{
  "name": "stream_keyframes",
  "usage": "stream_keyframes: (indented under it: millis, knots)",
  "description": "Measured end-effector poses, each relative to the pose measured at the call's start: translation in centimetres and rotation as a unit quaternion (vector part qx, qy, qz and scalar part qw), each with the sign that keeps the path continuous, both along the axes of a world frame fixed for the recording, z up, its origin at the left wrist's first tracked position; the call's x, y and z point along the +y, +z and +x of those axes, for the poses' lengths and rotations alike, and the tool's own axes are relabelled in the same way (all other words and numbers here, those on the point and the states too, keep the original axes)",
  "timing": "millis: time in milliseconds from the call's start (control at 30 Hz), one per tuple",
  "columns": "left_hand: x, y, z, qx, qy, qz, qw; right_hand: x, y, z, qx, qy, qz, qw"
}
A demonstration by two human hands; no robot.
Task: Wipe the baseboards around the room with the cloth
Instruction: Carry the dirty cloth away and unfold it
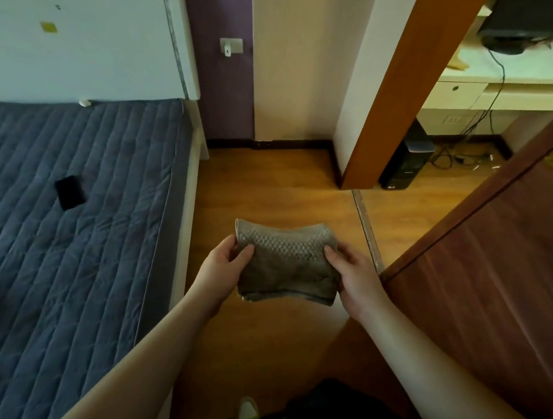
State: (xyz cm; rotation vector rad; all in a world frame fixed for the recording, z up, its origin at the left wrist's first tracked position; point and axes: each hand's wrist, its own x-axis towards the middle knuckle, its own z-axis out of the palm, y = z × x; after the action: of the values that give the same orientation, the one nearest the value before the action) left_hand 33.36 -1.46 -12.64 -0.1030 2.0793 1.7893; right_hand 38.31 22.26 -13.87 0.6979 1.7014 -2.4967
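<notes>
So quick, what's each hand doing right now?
Left hand: grips the left edge of the folded cloth.
Right hand: grips the cloth's right edge.

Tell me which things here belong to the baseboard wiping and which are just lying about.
For the job: cloth, held by left hand and right hand; baseboard.
Lying about: phone on bed; computer tower; cables.

Bed [66,206] at nine o'clock with black phone [70,192] on it; computer tower [405,159] at two
</notes>
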Motion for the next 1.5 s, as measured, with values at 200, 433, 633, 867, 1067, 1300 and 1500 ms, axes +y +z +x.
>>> stream_keyframes:
  millis: [200,433,633,867,1067,1300,1500]
  knots:
    - [6.2,-1.4,-8.4,0.042,-0.041,-0.051,0.997,4.5,-2.7,-7.0,0.042,-0.067,0.175,0.981]
    - [13.6,-1.0,-20.2,0.045,-0.045,-0.062,0.996,11.1,-2.9,-17.5,0.062,-0.070,0.217,0.972]
    - [15.5,-1.4,-26.3,0.004,0.009,-0.032,0.999,15.3,-2.5,-25.7,0.027,-0.007,0.241,0.970]
    - [16.2,-2.6,-34.3,-0.036,0.055,0.035,0.997,16.4,-3.1,-35.6,0.006,0.058,0.226,0.972]
    - [16.2,-4.0,-44.5,-0.062,0.039,0.078,0.994,16.8,-2.8,-45.0,0.007,0.091,0.216,0.972]
    - [17.7,-3.7,-55.3,-0.066,-0.070,0.079,0.992,17.2,-2.2,-53.9,0.000,0.044,0.251,0.967]
    - [21.8,-4.8,-62.5,-0.094,-0.097,0.068,0.988,19.7,-2.8,-58.7,-0.027,-0.035,0.243,0.969]
